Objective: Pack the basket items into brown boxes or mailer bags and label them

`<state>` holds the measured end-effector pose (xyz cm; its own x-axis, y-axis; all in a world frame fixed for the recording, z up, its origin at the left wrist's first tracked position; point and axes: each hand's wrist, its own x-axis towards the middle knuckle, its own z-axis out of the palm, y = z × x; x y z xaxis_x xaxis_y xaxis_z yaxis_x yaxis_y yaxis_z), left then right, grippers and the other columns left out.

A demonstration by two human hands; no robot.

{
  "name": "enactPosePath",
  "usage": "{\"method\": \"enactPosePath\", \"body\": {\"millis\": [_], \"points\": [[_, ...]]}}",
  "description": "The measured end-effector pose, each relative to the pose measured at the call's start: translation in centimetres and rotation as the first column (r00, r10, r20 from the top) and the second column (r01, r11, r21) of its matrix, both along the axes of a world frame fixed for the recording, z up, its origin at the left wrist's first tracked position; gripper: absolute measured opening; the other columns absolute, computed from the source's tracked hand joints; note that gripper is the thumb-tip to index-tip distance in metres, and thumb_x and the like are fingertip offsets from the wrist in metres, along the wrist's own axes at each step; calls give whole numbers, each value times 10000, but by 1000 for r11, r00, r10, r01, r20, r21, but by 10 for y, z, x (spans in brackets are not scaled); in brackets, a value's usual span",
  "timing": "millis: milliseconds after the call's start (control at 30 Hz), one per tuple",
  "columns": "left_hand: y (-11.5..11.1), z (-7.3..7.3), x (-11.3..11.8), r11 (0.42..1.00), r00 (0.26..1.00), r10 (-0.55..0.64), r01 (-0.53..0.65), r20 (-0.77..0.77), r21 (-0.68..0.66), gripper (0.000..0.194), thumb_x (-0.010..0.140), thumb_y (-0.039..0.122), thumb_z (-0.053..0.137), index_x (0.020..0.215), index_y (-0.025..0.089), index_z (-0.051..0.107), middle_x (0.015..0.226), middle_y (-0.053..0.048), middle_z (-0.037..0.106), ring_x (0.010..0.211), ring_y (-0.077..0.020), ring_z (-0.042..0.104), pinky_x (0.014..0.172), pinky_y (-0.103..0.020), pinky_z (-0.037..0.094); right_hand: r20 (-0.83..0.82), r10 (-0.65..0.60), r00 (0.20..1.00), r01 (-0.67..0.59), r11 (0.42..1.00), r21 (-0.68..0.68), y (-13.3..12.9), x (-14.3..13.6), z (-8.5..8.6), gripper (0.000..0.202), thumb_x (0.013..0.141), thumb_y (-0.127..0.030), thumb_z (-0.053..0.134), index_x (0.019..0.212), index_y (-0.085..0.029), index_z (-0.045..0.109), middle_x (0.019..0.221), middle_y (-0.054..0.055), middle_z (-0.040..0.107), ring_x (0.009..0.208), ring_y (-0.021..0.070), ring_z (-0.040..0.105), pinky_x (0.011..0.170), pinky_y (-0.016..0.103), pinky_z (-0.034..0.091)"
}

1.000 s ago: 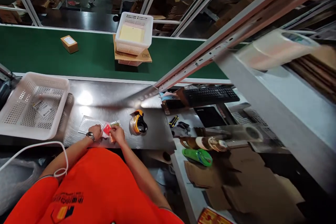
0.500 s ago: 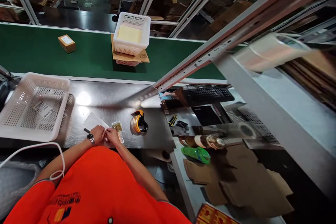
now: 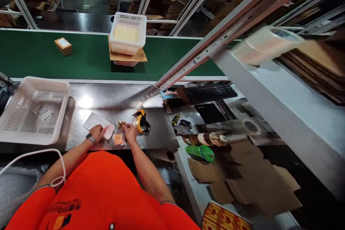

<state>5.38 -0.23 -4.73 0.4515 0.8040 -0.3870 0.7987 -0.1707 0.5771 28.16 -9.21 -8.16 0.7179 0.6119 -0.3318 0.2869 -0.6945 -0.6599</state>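
Two hands work apart over the metal counter (image 3: 156, 138). The left hand (image 3: 97, 133), a watch at its wrist, holds one pink packet (image 3: 109, 132) by its edge, beside one white pouch (image 3: 92, 120) lying flat. The right hand (image 3: 130, 133) has its fingertips on one small gold packet (image 3: 121, 124); whether they pinch it, I cannot tell. One clear packet with orange contents (image 3: 119, 139) lies between the hands, on the counter. One tape dispenser (image 3: 141, 122) stands just beyond the right hand, and one white basket (image 3: 58, 122) at the left holds one labelled packet (image 3: 43, 113).
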Motion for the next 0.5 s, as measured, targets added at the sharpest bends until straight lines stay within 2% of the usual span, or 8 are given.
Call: {"method": "enactPosePath", "body": {"millis": [67, 100, 167, 233, 300, 333, 400, 500], "points": [[2, 0, 2, 1000, 1000, 11, -11, 4, 11, 209, 1065, 284, 651, 895, 172, 697, 951, -85, 735, 972, -232, 726, 871, -283, 484, -10, -38, 999, 39, 993, 109, -4, -3, 5, 337, 975, -443, 625, 1115, -171, 767, 1082, 136, 826, 1012, 281, 744, 894, 341, 557], [3, 0, 3, 1000, 1000, 13, -13, 4, 16, 205, 1068, 281, 645, 906, 169, 702, 956, -84, 735, 973, -228, 723, 870, -282, 480, -36, -19, 999, 25, 985, 172, -7, -7, 7, 347, 971, -467, 636, 1103, -175, 768, 1045, 123, 825, 955, 272, 738, 864, 336, 555], [4, 0, 6, 1000, 1000, 7, -7, -1, 26, 206, 1076, 277, 627, 926, 163, 709, 971, -89, 738, 984, -231, 717, 875, -288, 476, -74, 108, 991, -85, 962, 259, -15, -18, 10, 274, 909, -462, 728, 1000, -208, 776, 936, 83, 818, 852, 256, 721, 819, 326, 544], [2, -1, 10, 999, 1000, -15, 16, -10, 39, 217, 1084, 281, 608, 944, 157, 717, 995, -107, 741, 1012, -250, 710, 901, -309, 480, -49, 252, 967, -235, 945, 228, -18, -31, 10, 147, 845, -375, 791, 891, -238, 764, 879, 61, 810, 848, 252, 731, 834, 319, 530], [-2, 0, 15, 997, 999, -48, 49, -14, 57, 211, 1079, 285, 607, 960, 157, 726, 1036, -129, 743, 1068, -277, 699, 957, -340, 482, -16, 306, 952, -301, 944, 139, -16, -43, 7, 59, 815, -282, 781, 835, -245, 739, 857, 61, 808, 883, 256, 750, 858, 315, 519], [-5, 0, 17, 994, 997, -75, 76, -16, 73, 203, 1074, 281, 607, 969, 159, 731, 1066, -142, 741, 1106, -291, 689, 989, -357, 481, -24, 292, 956, -287, 950, 120, -13, -47, 6, 47, 809, -261, 765, 822, -244, 724, 848, 61, 805, 890, 256, 755, 856, 313, 517], [-12, 0, 20, 982, 989, -146, 149, -30, 115, 196, 1061, 263, 596, 990, 155, 745, 1134, -178, 729, 1177, -323, 663, 1039, -393, 481, -121, 183, 976, -164, 975, 148, -6, -55, 3, 73, 802, -280, 748, 800, -247, 683, 816, 54, 793, 867, 251, 756, 808, 302, 522], [-22, -5, 23, 961, 978, -203, 210, -55, 181, 213, 1044, 229, 568, 1051, 145, 763, 1246, -220, 696, 1252, -354, 623, 1093, -439, 484, -300, 26, 954, 37, 978, 204, -2, -63, 1, 198, 814, -421, 739, 782, -262, 626, 727, 31, 757, 752, 240, 742, 659, 286, 518]]}}
